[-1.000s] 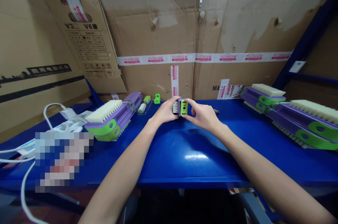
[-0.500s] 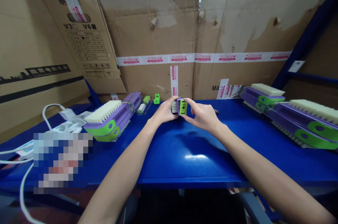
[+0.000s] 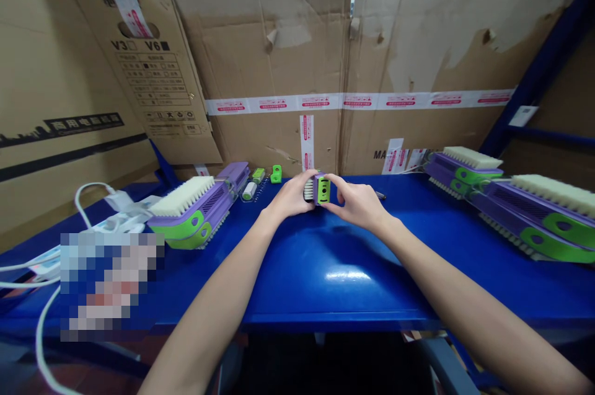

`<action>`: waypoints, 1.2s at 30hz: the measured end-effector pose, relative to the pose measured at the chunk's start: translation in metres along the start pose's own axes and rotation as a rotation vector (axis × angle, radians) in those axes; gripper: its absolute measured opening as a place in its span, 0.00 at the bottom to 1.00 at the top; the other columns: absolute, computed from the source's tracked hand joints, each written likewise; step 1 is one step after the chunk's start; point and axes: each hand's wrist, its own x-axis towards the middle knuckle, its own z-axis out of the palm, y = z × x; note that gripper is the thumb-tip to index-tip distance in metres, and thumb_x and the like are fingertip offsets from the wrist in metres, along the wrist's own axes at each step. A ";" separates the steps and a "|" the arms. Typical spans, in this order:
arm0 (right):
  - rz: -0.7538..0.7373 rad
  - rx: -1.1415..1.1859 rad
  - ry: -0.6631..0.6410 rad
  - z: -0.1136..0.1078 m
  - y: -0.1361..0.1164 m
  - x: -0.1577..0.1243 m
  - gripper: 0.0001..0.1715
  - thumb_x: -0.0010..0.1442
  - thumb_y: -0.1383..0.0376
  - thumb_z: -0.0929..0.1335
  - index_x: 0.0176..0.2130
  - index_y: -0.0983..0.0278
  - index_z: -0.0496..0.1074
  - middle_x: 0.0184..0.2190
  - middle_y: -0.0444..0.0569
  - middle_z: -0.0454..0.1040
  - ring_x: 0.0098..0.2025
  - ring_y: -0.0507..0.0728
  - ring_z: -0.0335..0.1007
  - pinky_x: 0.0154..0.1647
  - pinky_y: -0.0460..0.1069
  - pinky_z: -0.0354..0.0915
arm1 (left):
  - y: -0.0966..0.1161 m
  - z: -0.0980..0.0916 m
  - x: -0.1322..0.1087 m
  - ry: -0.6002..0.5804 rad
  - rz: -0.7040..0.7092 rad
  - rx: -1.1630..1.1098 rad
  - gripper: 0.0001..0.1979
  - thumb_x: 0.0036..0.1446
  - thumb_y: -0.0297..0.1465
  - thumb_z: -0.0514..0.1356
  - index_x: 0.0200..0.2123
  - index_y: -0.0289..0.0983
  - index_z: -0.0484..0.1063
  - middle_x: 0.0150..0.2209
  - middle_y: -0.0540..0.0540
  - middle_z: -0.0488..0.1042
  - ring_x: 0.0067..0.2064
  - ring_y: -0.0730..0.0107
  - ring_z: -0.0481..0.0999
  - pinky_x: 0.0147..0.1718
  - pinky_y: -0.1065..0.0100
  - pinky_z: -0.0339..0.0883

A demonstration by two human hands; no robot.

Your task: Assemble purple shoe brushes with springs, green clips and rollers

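Both of my hands hold one purple and green brush unit (image 3: 320, 188) end-on at the far middle of the blue table (image 3: 325, 271). My left hand (image 3: 290, 195) wraps its bristle side from the left. From the right, my right hand (image 3: 357, 204) pinches the green end piece with thumb and fingers. The unit's length behind its green face is hidden.
A finished purple-green brush (image 3: 193, 212) lies at the left, with small green and white parts (image 3: 253, 184) behind it. Two more brushes (image 3: 525, 209) lie at the right. White cables (image 3: 88, 215) trail off the left edge. Cardboard boxes (image 3: 297, 54) wall the back.
Hardly anything has changed; my right fingers have shifted slightly on the green end of the brush unit, and both hands have stayed in place.
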 end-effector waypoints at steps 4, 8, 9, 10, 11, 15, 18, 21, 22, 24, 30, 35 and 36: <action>-0.014 -0.024 -0.025 -0.003 0.000 0.000 0.35 0.56 0.55 0.68 0.59 0.62 0.59 0.34 0.49 0.78 0.29 0.56 0.73 0.25 0.46 0.52 | -0.001 0.001 0.000 -0.002 0.000 0.002 0.36 0.39 0.27 0.65 0.55 0.39 0.58 0.50 0.42 0.70 0.49 0.60 0.73 0.49 0.62 0.66; -0.012 -0.010 -0.043 -0.005 0.001 0.001 0.35 0.56 0.56 0.69 0.59 0.61 0.59 0.34 0.47 0.78 0.29 0.55 0.73 0.25 0.46 0.52 | -0.002 0.001 0.000 0.000 0.006 -0.003 0.36 0.39 0.28 0.65 0.55 0.37 0.58 0.50 0.42 0.70 0.48 0.60 0.73 0.49 0.62 0.66; -0.009 -0.011 -0.045 -0.005 0.001 0.001 0.35 0.56 0.56 0.69 0.59 0.61 0.59 0.34 0.47 0.78 0.29 0.55 0.73 0.25 0.46 0.52 | -0.002 0.001 0.000 0.000 0.006 -0.004 0.36 0.40 0.28 0.65 0.55 0.37 0.58 0.50 0.41 0.70 0.48 0.60 0.73 0.49 0.62 0.66; -0.006 -0.015 -0.049 -0.006 0.000 0.001 0.35 0.56 0.56 0.69 0.59 0.61 0.59 0.34 0.47 0.78 0.29 0.55 0.73 0.25 0.46 0.52 | -0.002 0.001 0.000 0.000 0.005 -0.004 0.36 0.40 0.28 0.65 0.55 0.37 0.58 0.50 0.41 0.70 0.48 0.60 0.73 0.49 0.62 0.66; -0.004 -0.022 -0.054 -0.006 0.000 0.001 0.35 0.56 0.56 0.69 0.59 0.61 0.59 0.35 0.47 0.78 0.29 0.55 0.73 0.25 0.46 0.52 | -0.002 0.001 0.000 0.000 0.005 -0.005 0.36 0.40 0.28 0.65 0.55 0.37 0.58 0.50 0.41 0.70 0.48 0.60 0.73 0.49 0.62 0.66; 0.011 -0.047 -0.065 -0.006 0.000 0.001 0.36 0.56 0.55 0.69 0.59 0.60 0.59 0.35 0.47 0.78 0.29 0.56 0.73 0.24 0.47 0.51 | -0.001 0.000 0.000 -0.004 -0.004 -0.003 0.36 0.40 0.28 0.65 0.55 0.39 0.58 0.51 0.43 0.70 0.49 0.60 0.73 0.49 0.62 0.66; 0.021 -0.058 -0.042 -0.005 0.003 0.002 0.33 0.56 0.55 0.69 0.58 0.59 0.61 0.34 0.46 0.78 0.30 0.56 0.73 0.24 0.46 0.51 | 0.000 0.000 0.000 -0.009 -0.010 0.000 0.36 0.40 0.27 0.65 0.55 0.39 0.58 0.51 0.43 0.70 0.49 0.60 0.73 0.49 0.62 0.66; 0.012 -0.058 0.002 -0.003 0.005 0.002 0.29 0.58 0.55 0.68 0.57 0.58 0.63 0.33 0.46 0.78 0.30 0.55 0.72 0.25 0.46 0.51 | 0.000 0.000 0.000 -0.005 -0.014 0.001 0.36 0.39 0.26 0.64 0.54 0.39 0.58 0.51 0.42 0.70 0.49 0.61 0.72 0.48 0.63 0.66; 0.010 -0.054 0.016 -0.002 0.006 0.002 0.28 0.58 0.56 0.68 0.56 0.58 0.64 0.33 0.46 0.78 0.30 0.55 0.72 0.25 0.46 0.51 | 0.000 0.000 0.000 -0.005 -0.020 0.003 0.36 0.39 0.26 0.64 0.55 0.39 0.58 0.51 0.42 0.70 0.49 0.61 0.73 0.48 0.63 0.66; 0.009 -0.040 0.039 0.000 0.005 0.001 0.28 0.58 0.55 0.67 0.56 0.57 0.64 0.33 0.46 0.77 0.30 0.55 0.72 0.25 0.46 0.52 | 0.001 -0.001 0.000 -0.009 -0.036 0.012 0.36 0.39 0.26 0.64 0.55 0.39 0.57 0.51 0.43 0.70 0.49 0.61 0.73 0.48 0.63 0.67; 0.064 0.013 0.149 0.008 -0.011 -0.001 0.25 0.60 0.53 0.65 0.53 0.60 0.67 0.37 0.51 0.75 0.35 0.57 0.71 0.29 0.48 0.59 | 0.011 0.004 0.000 -0.001 -0.085 0.142 0.34 0.42 0.28 0.63 0.55 0.40 0.58 0.53 0.43 0.69 0.53 0.57 0.70 0.49 0.60 0.66; 0.199 0.107 0.223 0.016 -0.021 0.001 0.19 0.60 0.62 0.64 0.51 0.63 0.69 0.40 0.54 0.73 0.40 0.60 0.71 0.36 0.50 0.65 | 0.019 0.013 0.001 0.053 -0.124 0.258 0.32 0.44 0.29 0.62 0.55 0.39 0.59 0.52 0.42 0.70 0.52 0.55 0.70 0.49 0.57 0.66; 0.211 0.144 0.242 0.018 -0.021 0.002 0.20 0.60 0.63 0.64 0.51 0.64 0.68 0.40 0.54 0.73 0.40 0.60 0.71 0.38 0.51 0.66 | 0.020 0.013 0.001 0.060 -0.134 0.266 0.32 0.45 0.29 0.63 0.55 0.40 0.59 0.52 0.42 0.69 0.52 0.55 0.70 0.49 0.57 0.66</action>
